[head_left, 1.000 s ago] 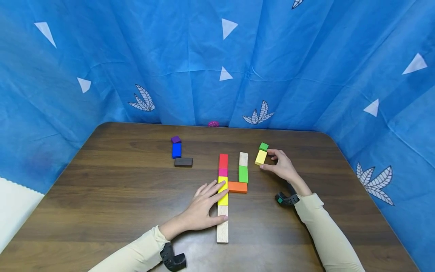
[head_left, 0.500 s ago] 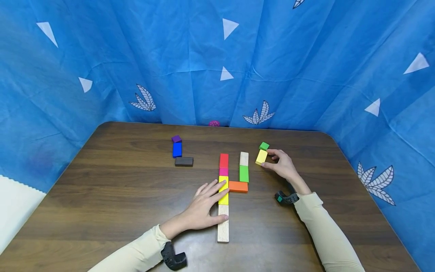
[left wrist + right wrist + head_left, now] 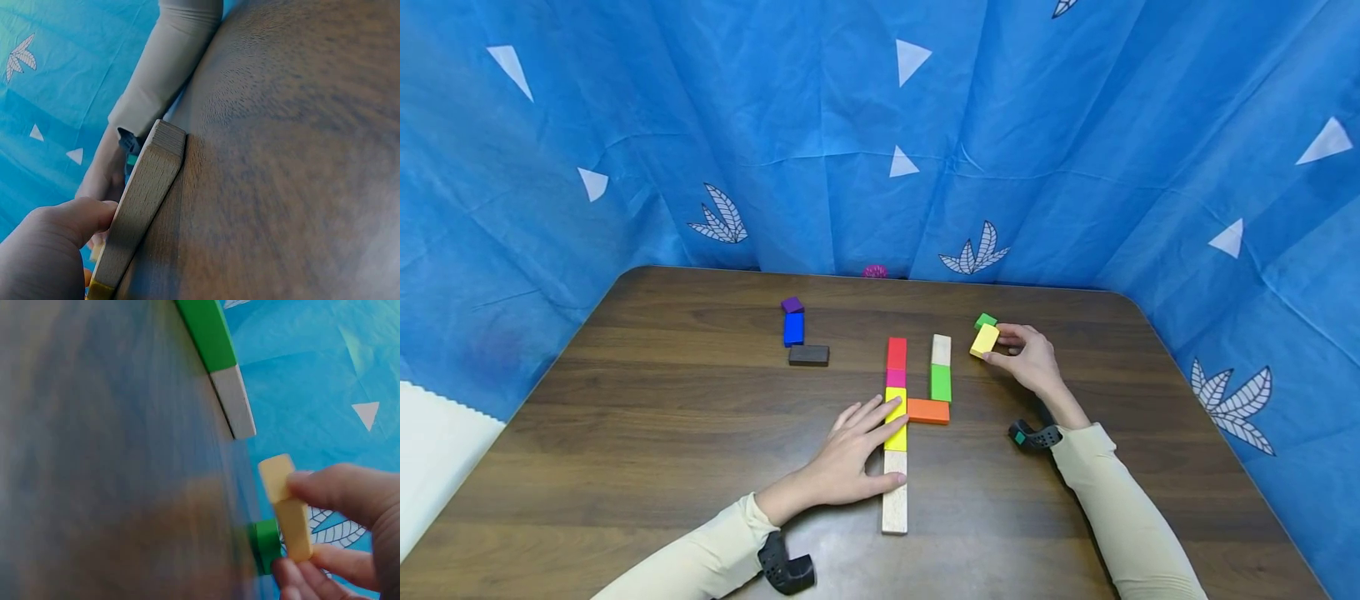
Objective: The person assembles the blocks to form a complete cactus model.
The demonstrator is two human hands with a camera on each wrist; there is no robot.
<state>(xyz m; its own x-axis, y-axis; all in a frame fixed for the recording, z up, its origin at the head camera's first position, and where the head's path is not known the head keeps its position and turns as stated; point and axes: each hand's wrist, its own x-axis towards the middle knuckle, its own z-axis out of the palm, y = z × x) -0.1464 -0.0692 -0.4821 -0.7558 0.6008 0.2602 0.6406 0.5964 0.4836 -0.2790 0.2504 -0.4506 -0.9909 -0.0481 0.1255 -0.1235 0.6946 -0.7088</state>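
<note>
My right hand [image 3: 1028, 360] pinches a pale yellow block [image 3: 985, 340] between thumb and fingers. In the right wrist view this yellow block [image 3: 290, 512] is held off the table, beside a small green block [image 3: 267, 546] that sits on the wood. Seen from the head, the yellow block partly covers that green block [image 3: 986, 320]. With fingers spread, my left hand [image 3: 842, 467] rests on a column of blocks: fingertips on a bright yellow block [image 3: 895, 440], thumb on a long bare-wood block [image 3: 895, 510]. The thumb also shows against the wood block [image 3: 140, 206] in the left wrist view.
Above the bright yellow block lie a pink block [image 3: 896, 378] and a red block [image 3: 897, 352]. An orange block [image 3: 928, 411] adjoins on the right, leading to a green [image 3: 941, 383] and a bare-wood block [image 3: 942, 349]. Purple [image 3: 792, 305], blue [image 3: 793, 330] and black [image 3: 808, 356] blocks lie left.
The pale yellow block has come up off the table in my right hand, shifting slightly right and away over the small green block. My left hand stays in place on the column.
</note>
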